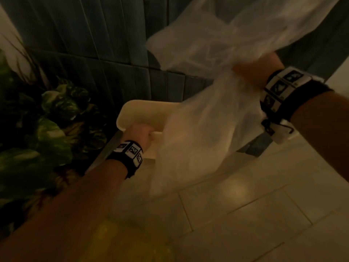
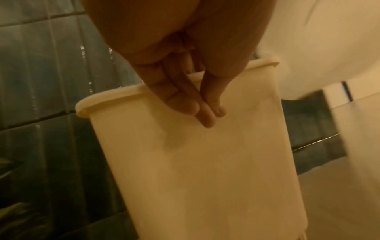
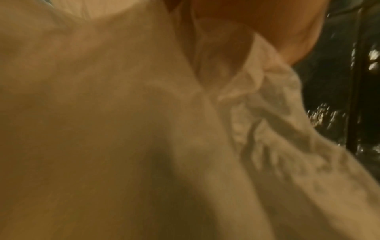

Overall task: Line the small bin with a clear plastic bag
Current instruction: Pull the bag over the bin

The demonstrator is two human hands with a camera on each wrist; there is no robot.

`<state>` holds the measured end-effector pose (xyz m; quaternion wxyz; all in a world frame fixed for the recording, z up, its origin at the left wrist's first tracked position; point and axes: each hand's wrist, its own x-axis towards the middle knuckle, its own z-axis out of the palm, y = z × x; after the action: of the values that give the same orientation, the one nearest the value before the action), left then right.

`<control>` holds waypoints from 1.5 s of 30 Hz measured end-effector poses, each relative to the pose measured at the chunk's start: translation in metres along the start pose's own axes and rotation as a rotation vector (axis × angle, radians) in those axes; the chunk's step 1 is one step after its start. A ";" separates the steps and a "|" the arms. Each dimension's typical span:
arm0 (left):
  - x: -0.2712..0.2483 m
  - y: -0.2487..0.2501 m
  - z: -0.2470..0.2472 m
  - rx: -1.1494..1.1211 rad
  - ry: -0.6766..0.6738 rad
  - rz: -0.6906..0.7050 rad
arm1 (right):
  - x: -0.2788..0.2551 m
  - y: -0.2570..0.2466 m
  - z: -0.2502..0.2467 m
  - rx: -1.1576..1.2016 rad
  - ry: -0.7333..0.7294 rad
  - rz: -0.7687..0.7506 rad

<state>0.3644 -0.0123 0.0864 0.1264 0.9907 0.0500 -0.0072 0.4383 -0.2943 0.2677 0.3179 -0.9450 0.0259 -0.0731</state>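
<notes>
Two hands share the work; the left hand [image 1: 142, 133] holds the near rim of the small bin [image 2: 197, 162], fingers [image 2: 180, 99] lying down its outer wall, thumb unseen; the right hand [image 1: 259, 66] grips the bunched clear plastic bag [image 1: 204, 129], hanging over the bin above the tiled floor [image 1: 245, 214]; the bag seems not yet inside; next, its mouth needs finding and spreading over the rim.

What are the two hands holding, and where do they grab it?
Left hand grips the bin by its rim; right hand grips the bunched middle of the plastic bag.
</notes>
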 end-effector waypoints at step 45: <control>-0.081 0.085 0.014 -0.282 -0.164 0.112 | -0.078 -0.041 0.025 -0.014 0.025 -0.086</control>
<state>0.2928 -0.1055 0.0959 0.2679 0.9605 -0.0150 -0.0741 0.3649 -0.2395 0.2629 0.3073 -0.9464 -0.0101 -0.0985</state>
